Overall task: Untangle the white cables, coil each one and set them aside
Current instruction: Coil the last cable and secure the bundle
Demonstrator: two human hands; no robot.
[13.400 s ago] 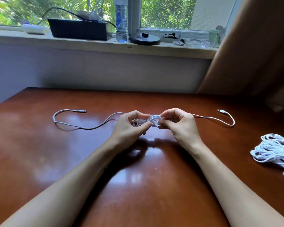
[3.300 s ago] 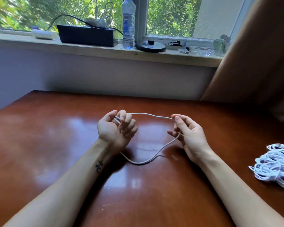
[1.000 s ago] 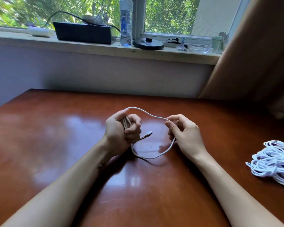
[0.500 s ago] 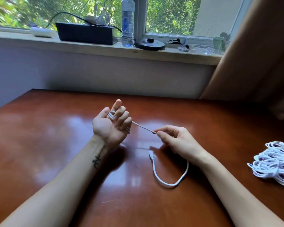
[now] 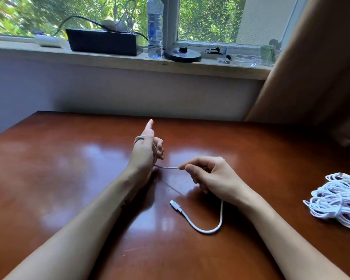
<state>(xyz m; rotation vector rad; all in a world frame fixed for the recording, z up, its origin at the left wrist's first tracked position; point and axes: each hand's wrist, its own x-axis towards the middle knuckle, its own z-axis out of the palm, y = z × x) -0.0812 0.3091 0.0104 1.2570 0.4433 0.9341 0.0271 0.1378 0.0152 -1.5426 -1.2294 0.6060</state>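
A white cable [image 5: 207, 231] is wound in several turns around my left hand [image 5: 143, 153], which stands edge-on above the table with its thumb pointing up and its fingers curled over the turns. A short taut stretch runs from that hand to my right hand [image 5: 214, 178], which pinches the cable between thumb and forefinger. The free tail passes under my right hand, curves over the table and ends in a connector [image 5: 175, 206] lying flat.
A bundle of other white cables [image 5: 337, 201] lies at the right edge of the brown wooden table [image 5: 69, 178]. Behind, a windowsill holds a black box [image 5: 103, 42], a water bottle [image 5: 155, 27] and a round black base [image 5: 182, 54]. A curtain hangs at the right.
My left hand has turned so its back faces me, taking another turn of cable. The stretch between the hands has shortened and my right hand has slid along the cable.
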